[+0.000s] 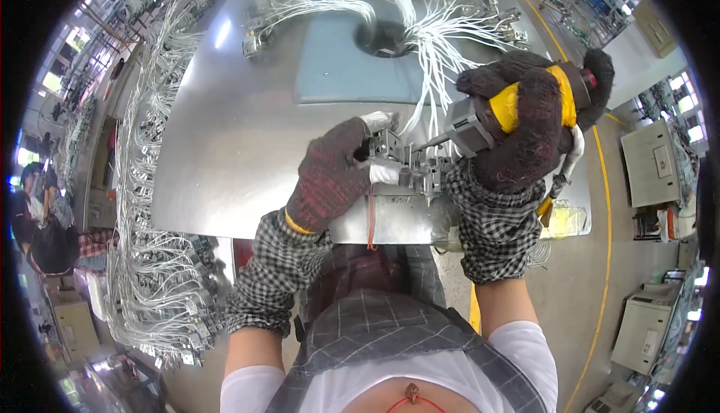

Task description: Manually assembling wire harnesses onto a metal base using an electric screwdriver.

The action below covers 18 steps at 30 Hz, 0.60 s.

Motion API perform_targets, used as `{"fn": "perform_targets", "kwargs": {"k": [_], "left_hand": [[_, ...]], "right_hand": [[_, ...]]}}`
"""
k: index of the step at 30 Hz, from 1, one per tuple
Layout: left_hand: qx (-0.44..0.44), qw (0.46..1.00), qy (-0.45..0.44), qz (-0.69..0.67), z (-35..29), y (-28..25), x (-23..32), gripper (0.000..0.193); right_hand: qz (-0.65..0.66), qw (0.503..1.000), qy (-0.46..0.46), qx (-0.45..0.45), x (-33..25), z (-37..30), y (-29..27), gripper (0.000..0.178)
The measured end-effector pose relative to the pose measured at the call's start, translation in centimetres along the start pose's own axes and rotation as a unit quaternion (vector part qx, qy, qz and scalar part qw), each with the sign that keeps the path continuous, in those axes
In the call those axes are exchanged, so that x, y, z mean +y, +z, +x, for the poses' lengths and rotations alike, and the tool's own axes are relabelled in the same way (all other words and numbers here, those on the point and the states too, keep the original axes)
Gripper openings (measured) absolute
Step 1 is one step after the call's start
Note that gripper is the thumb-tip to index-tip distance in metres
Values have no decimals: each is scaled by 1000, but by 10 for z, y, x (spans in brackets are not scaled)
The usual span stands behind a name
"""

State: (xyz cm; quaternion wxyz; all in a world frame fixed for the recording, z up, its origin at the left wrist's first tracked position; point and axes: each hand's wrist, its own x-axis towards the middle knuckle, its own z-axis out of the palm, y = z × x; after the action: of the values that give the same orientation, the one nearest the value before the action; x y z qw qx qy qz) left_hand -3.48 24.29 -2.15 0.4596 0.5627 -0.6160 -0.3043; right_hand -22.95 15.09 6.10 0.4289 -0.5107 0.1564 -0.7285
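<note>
My left hand (pixel 330 173), in a dark knitted glove with white-wrapped fingertips, pinches a small grey metal block (pixel 385 143) near the front edge of the metal table. In my right hand (pixel 529 151), also gloved, is a yellow and grey power screwdriver (pixel 506 107). Its thin bit (pixel 433 143) points left and reaches the metal parts beside my left fingertips; whether it sits on a screw I cannot tell. A small metal fixture (pixel 432 177) lies under the bit, between both hands. From beside it a red cord (pixel 371 222) hangs over the table edge.
White wires (pixel 431 46) with metal ends fan out from a dark round opening (pixel 381 38) over a blue-grey mat (pixel 322 76). Many wired parts (pixel 139 188) hang along the left side. Beyond them sits another person (pixel 49 225). Pale cabinets (pixel 652 162) stand to the right.
</note>
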Motion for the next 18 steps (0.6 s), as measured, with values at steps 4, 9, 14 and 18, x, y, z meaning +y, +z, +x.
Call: {"fn": "perform_targets", "kwargs": {"k": [4, 9, 14, 18], "left_hand": [[-30, 999, -19, -10, 11, -4, 1, 66], [-82, 977, 58, 189, 19, -8, 15, 63], [-116, 952, 30, 281, 24, -3, 30, 65], [-123, 963, 8, 242, 24, -6, 27, 66]], "right_hand": [[40, 998, -36, 21, 7, 0, 4, 76], [22, 998, -30, -46, 10, -10, 8, 81], [-19, 998, -13, -54, 9, -18, 8, 83], [-59, 995, -17, -78, 15, -22, 5, 78]]}}
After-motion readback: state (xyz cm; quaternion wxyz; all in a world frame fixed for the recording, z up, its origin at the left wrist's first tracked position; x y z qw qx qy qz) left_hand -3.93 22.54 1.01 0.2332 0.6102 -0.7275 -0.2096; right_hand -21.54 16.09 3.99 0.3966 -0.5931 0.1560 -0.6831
